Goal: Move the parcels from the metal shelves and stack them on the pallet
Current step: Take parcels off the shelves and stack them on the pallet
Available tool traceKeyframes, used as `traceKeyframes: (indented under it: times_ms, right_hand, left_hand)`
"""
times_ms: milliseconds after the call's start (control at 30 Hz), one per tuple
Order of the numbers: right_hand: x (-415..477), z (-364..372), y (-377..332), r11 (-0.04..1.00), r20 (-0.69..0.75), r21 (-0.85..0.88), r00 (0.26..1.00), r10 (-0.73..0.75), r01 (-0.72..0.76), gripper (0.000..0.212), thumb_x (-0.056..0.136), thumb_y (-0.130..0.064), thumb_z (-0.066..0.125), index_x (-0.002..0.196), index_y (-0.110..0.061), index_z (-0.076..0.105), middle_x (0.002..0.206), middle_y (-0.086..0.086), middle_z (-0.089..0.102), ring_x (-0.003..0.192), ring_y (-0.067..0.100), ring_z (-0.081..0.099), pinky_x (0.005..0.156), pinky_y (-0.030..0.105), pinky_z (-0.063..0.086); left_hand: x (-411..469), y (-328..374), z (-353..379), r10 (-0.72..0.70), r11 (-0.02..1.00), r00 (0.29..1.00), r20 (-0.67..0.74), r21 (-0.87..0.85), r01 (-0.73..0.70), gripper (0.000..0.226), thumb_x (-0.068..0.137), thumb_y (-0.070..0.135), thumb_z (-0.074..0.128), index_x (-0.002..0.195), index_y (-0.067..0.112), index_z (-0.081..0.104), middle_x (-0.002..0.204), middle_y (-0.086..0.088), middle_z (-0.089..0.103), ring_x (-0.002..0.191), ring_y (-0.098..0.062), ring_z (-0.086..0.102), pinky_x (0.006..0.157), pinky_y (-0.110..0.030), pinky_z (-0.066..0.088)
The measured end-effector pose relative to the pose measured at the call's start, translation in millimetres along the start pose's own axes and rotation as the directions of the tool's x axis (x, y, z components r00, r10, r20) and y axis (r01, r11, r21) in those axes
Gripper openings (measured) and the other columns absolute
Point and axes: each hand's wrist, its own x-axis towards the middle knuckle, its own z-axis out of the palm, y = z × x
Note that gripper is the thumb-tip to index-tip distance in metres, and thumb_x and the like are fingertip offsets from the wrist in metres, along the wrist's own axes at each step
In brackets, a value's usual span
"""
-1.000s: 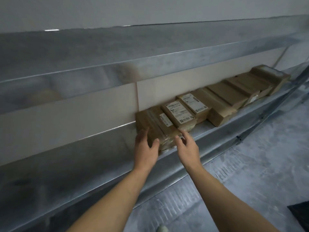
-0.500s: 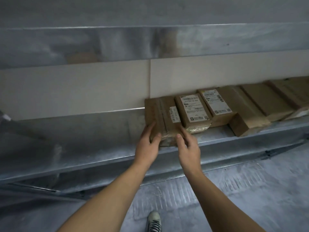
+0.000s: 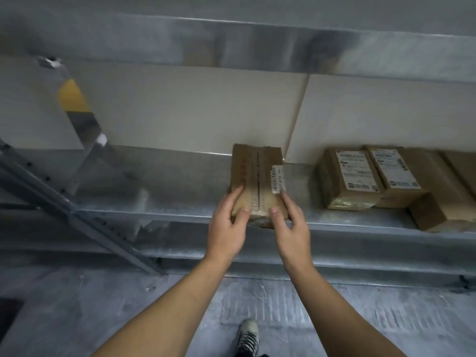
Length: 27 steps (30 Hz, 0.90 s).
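Observation:
A brown taped parcel with a narrow white label on its right side lies on the metal shelf, its near end at the front lip. My left hand grips its near left corner, thumb on top. My right hand grips the near right corner, thumb on top too. To the right, a gap away, a row of other parcels rests on the same shelf, two of them with large white labels. The pallet is not in view.
An upper shelf beam runs overhead. A diagonal steel brace and an upright with a yellow patch stand at the left. Grey floor lies below, with my shoe under the hands.
Both hands have closed on the leftmost parcel and slid it left, away from the row, opening a gap. The view has swung left, revealing the brace and upright.

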Motion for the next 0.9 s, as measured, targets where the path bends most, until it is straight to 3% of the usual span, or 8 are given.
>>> traceKeyframes:
  times_ms: [67, 133, 267, 367, 467, 633, 767, 900]
  right_hand:
    - [-13, 19, -9, 0.999, 0.042, 0.041, 0.999, -0.035, 0.033, 0.043, 0.100, -0.025, 0.060, 0.135, -0.048, 0.050, 0.132, -0.031, 0.050, 0.120, -0.020, 0.045, 0.093, 0.004, 0.040]
    - [-28, 39, -16, 0.996, 0.082, 0.044, 0.993, -0.086, 0.082, 0.042, 0.100, -0.025, 0.061, 0.134, -0.048, 0.051, 0.136, -0.024, 0.052, 0.127, -0.011, 0.047, 0.104, 0.016, 0.041]
    - [-66, 75, -32, 0.987, 0.190, 0.067, 0.969, -0.158, 0.148, 0.044, 0.099, -0.022, 0.063, 0.132, -0.049, 0.052, 0.138, -0.018, 0.051, 0.130, -0.002, 0.049, 0.108, 0.028, 0.044]
    - [-100, 102, -42, 0.977, 0.276, 0.085, 0.938, -0.210, 0.193, 0.046, 0.098, -0.021, 0.063, 0.130, -0.052, 0.050, 0.135, -0.023, 0.049, 0.129, 0.000, 0.050, 0.106, 0.027, 0.044]
    - [-134, 130, -51, 0.967, 0.350, 0.111, 0.902, -0.254, 0.229, 0.047, 0.098, -0.023, 0.064, 0.131, -0.052, 0.049, 0.136, -0.019, 0.049, 0.130, 0.002, 0.050, 0.105, 0.025, 0.043]
    - [-192, 183, -73, 0.951, 0.468, 0.172, 0.828, -0.308, 0.257, 0.045, 0.092, -0.034, 0.062, 0.131, -0.052, 0.049, 0.134, -0.018, 0.050, 0.127, 0.000, 0.051, 0.098, 0.014, 0.043]
    - [-238, 228, -91, 0.938, 0.576, 0.226, 0.741, -0.345, 0.261, 0.047, 0.097, -0.022, 0.064, 0.133, -0.048, 0.050, 0.135, -0.012, 0.051, 0.126, 0.000, 0.052, 0.098, 0.016, 0.045]
    - [-279, 270, -111, 0.926, 0.684, 0.265, 0.624, -0.378, 0.270, 0.047, 0.098, -0.013, 0.062, 0.138, -0.035, 0.049, 0.137, -0.006, 0.049, 0.121, -0.011, 0.050, 0.091, 0.004, 0.042]
  left_hand:
    - [-11, -1, -26, 0.034, 0.999, 0.998, -0.053, 0.000, -0.034, 0.045, 0.101, 0.024, 0.059, 0.136, 0.050, 0.053, 0.146, 0.024, 0.050, 0.134, 0.003, 0.046, 0.112, -0.031, 0.043]
    - [-26, -3, -54, 0.067, 0.998, 0.992, -0.104, 0.006, -0.067, 0.047, 0.100, 0.021, 0.060, 0.134, 0.053, 0.052, 0.147, 0.022, 0.049, 0.136, 0.002, 0.045, 0.112, -0.032, 0.044]
    - [-63, -9, -111, 0.066, 0.998, 0.976, -0.207, -0.005, -0.068, 0.047, 0.095, 0.033, 0.058, 0.132, 0.060, 0.051, 0.151, 0.023, 0.045, 0.144, -0.003, 0.037, 0.113, -0.043, 0.044]
    - [-94, -13, -153, 0.089, 0.995, 0.954, -0.285, -0.007, -0.095, 0.048, 0.094, 0.031, 0.059, 0.131, 0.060, 0.053, 0.147, 0.029, 0.046, 0.142, -0.002, 0.040, 0.113, -0.045, 0.044]
    - [-128, -16, -192, 0.102, 0.994, 0.935, -0.338, -0.008, -0.112, 0.049, 0.098, 0.019, 0.061, 0.132, 0.054, 0.054, 0.140, 0.039, 0.046, 0.136, 0.006, 0.043, 0.109, -0.033, 0.047]
    - [-182, -30, -259, 0.107, 0.993, 0.872, -0.478, 0.010, -0.117, 0.048, 0.096, 0.024, 0.061, 0.134, 0.052, 0.055, 0.153, 0.017, 0.044, 0.141, -0.002, 0.042, 0.106, -0.022, 0.046]
    - [-225, -39, -312, 0.091, 0.995, 0.798, -0.596, 0.022, -0.097, 0.046, 0.098, 0.022, 0.062, 0.140, 0.040, 0.055, 0.155, 0.014, 0.042, 0.142, -0.001, 0.040, 0.110, -0.037, 0.047]
    - [-264, -41, -359, 0.081, 0.996, 0.704, -0.706, 0.028, -0.086, 0.046, 0.099, 0.018, 0.062, 0.139, 0.040, 0.055, 0.155, 0.016, 0.042, 0.140, 0.003, 0.039, 0.112, -0.037, 0.046]
